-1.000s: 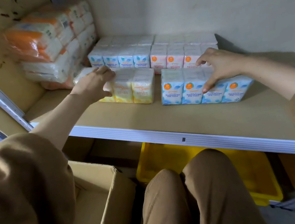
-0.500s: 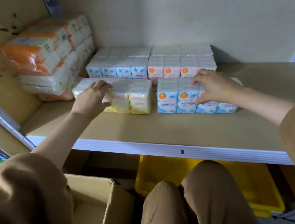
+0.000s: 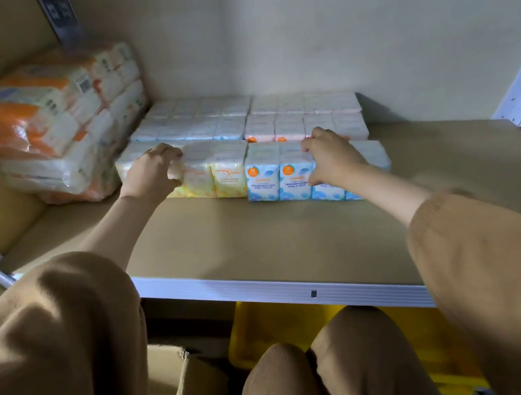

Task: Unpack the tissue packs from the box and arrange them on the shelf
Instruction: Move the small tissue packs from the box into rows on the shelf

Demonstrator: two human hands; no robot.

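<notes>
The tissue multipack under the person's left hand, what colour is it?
The plastic-wrapped tissue multipack under the left hand is pale yellow and white; head view.

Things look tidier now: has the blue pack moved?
Yes. The blue pack slid back against the pink packs, away from the shelf edge.

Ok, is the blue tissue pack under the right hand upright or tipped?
Upright. The blue tissue pack stands on the shelf, label text level and facing out; the right hand holds its top.
</notes>
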